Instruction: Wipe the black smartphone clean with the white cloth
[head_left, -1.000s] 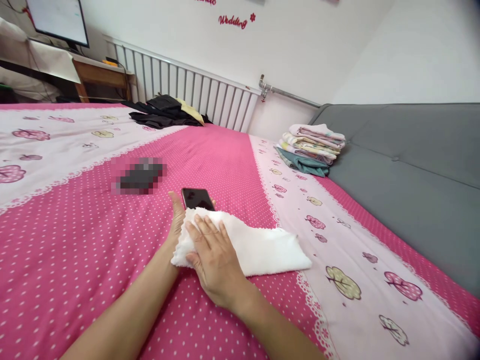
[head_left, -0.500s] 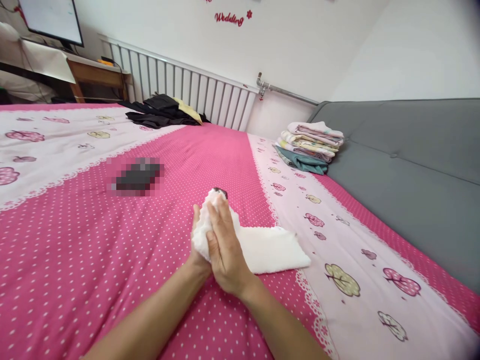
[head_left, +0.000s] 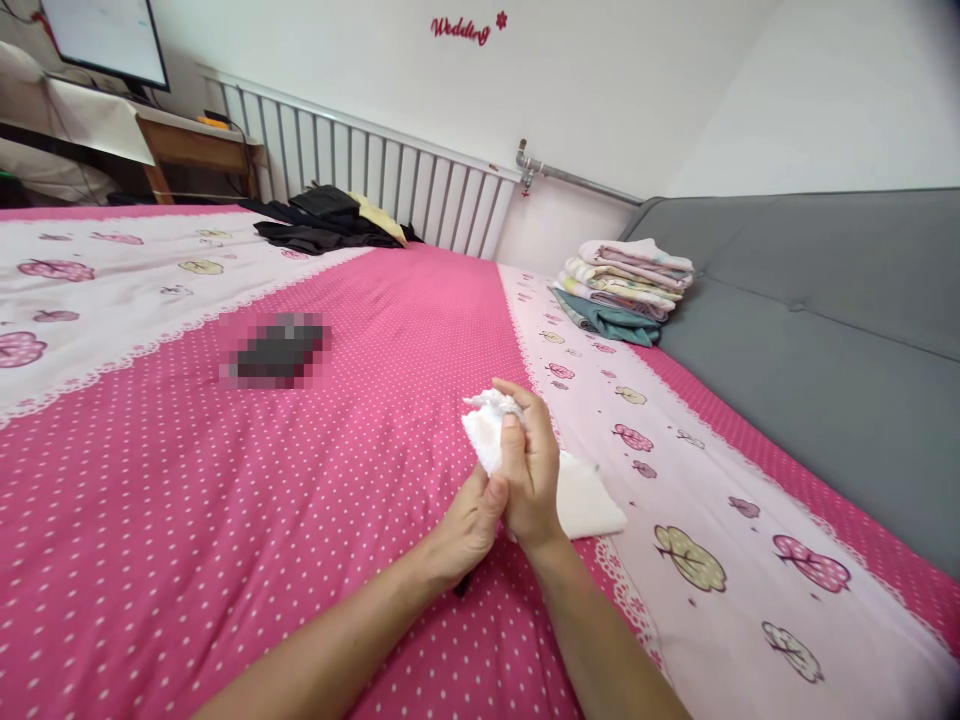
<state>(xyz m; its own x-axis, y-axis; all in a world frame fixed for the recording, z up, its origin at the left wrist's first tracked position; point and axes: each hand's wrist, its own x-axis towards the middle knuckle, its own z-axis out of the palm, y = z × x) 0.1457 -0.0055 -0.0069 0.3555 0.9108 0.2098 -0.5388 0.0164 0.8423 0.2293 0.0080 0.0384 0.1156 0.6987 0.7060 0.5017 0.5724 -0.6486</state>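
My right hand [head_left: 534, 470] is closed around a crumpled white cloth [head_left: 484, 432], its thumb pressing on the near side. Against it, lower and to the left, my left hand [head_left: 469, 525] is closed, with the thumb meeting the right hand. A thin dark object [head_left: 463, 586] pokes out beneath the left hand; most of it is hidden, so its kind cannot be told. Behind the right wrist, a flat white cloth piece [head_left: 591, 498] lies on the bedspread; whether it joins the held cloth is hidden.
The pink dotted bedspread [head_left: 360, 480] spreads under everything. A blurred dark item [head_left: 279, 352] lies to the left. Dark clothes [head_left: 326, 222] lie at the far edge by the radiator [head_left: 375, 165]. Folded fabrics [head_left: 626, 285] are stacked beside the grey headboard [head_left: 810, 270].
Both hands have moved right. The right hand went from lying flat over the cloth to gripping it. The dark tip above the cloth is out of sight; a dark end shows below the left hand.
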